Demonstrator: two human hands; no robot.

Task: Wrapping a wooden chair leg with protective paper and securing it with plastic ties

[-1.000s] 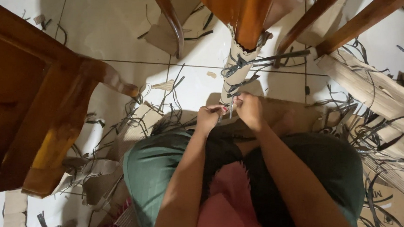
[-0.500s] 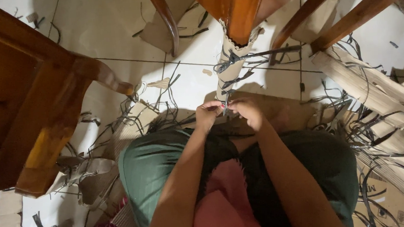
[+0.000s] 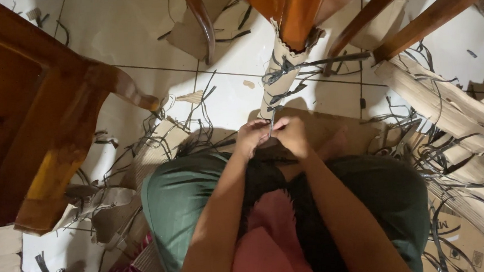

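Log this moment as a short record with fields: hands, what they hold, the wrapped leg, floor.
left hand: left hand closed on the strap, just above the knees
right hand: right hand pinching the same strap, touching the left hand
held thing: thin dark strap running up to the wrapped leg
wrapped leg: cardboard sleeve around a wooden furniture leg, bound with dark straps
floor: white tiled floor strewn with cut straps and cardboard scraps
left side: wooden furniture piece

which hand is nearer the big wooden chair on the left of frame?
Left. The left hand sits on the side toward the wooden chair; the right hand is just beyond it, farther away. Both pinch a thin strap at the cardboard-wrapped leg.
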